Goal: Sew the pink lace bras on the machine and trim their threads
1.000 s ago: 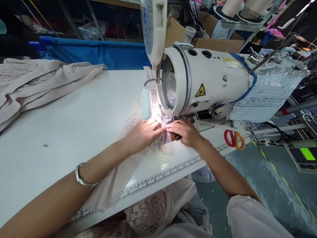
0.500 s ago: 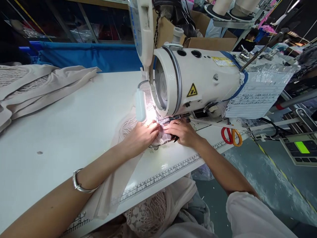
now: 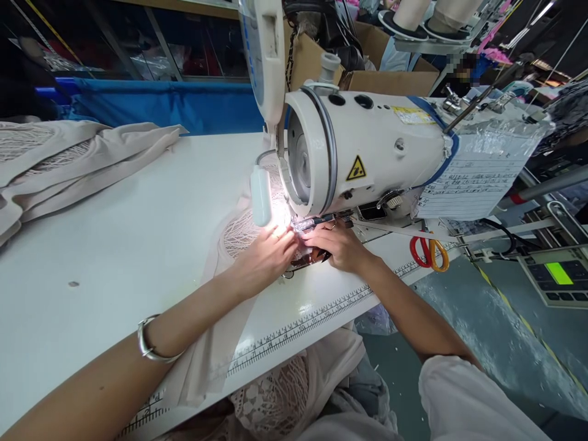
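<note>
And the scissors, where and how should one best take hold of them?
Probably by the red and orange loops, the right hand coming from the near side: both loops lie uncovered and point toward the table's front edge.

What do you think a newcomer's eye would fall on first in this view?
Probably the big white sewing machine, reaching in from the right above the table, with a bright glow at its near end. Just below, the left hand lies on lacy fabric, close beside the right hand. Farther right, red and orange scissor handles stand out.
</note>
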A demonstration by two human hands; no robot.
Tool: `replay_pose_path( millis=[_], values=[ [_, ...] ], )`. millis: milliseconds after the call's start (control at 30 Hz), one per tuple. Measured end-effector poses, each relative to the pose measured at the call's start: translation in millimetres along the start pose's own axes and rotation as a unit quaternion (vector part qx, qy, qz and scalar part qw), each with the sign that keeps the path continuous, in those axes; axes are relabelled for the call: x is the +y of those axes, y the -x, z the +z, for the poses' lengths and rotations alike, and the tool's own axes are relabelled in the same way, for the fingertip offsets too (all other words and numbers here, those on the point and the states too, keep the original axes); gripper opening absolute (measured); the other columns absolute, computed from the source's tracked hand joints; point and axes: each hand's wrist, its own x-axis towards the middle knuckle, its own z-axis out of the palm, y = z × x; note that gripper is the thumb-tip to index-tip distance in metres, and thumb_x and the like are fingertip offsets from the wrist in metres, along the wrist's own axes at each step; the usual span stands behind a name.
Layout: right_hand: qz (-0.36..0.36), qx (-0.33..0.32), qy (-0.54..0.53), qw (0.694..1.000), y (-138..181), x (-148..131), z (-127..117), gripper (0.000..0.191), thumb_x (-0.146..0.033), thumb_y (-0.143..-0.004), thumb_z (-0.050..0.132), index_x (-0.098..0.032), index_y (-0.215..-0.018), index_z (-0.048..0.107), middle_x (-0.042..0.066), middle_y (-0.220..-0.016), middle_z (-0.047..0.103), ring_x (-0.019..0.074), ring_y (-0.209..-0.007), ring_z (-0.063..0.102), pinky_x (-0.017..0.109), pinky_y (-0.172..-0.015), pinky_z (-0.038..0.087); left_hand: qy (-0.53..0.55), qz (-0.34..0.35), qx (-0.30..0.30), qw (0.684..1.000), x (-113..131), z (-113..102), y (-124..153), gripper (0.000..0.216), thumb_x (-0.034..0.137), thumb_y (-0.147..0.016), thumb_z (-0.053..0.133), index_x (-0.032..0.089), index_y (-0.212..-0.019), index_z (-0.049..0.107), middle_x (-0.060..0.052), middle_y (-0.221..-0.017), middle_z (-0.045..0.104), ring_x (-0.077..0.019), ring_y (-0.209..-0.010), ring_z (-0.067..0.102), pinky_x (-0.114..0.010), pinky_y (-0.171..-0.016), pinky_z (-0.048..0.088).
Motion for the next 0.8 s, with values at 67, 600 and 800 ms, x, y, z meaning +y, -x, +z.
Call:
replay_pose_path(
  millis=[67, 600, 800],
  values=[
    [0.001, 0.002, -0.004, 1.000, 0.5, 1.0, 0.5, 0.032, -0.005, -0.094, 0.046, -0.020, -0.104, 0.072, 0.006, -0.105, 0.077, 0.0218, -0.100, 0.065, 0.037, -0.084, 0.053, 0.026, 0.038, -0.017, 0.999, 1.3, 1.1, -0.1, 0.031, 0.006, -0.097, 0.039, 0.007, -0.113, 0.066, -0.016, -0.107, 0.069, -0.0266, -0.096, 0.062, -0.041, -0.086, 0.047],
    [0.038, -0.041, -0.031, 0.998, 5.0, 3.1, -0.6, 0.040, 0.001, -0.085, 0.044, -0.022, -0.104, 0.070, 0.006, -0.102, 0.074, 0.0220, -0.103, 0.064, 0.038, -0.088, 0.054, 0.061, -0.030, 0.018, 0.997, -11.8, 9.1, 3.1, 0.041, 0.001, -0.090, 0.042, 0.014, -0.120, 0.066, -0.013, -0.110, 0.072, -0.0284, -0.100, 0.067, -0.057, -0.103, 0.040],
    [0.037, -0.032, -0.036, 0.998, 6.5, 5.6, 2.0, 0.045, 0.005, -0.083, 0.039, -0.021, -0.106, 0.068, 0.006, -0.117, 0.073, 0.0205, -0.109, 0.065, 0.037, -0.093, 0.053, 0.102, -0.052, 0.030, 0.993, -23.2, 13.5, 3.8, 0.047, -0.001, -0.087, 0.040, 0.018, -0.120, 0.067, -0.013, -0.119, 0.072, -0.0301, -0.113, 0.066, -0.060, -0.103, 0.039]
  ],
)
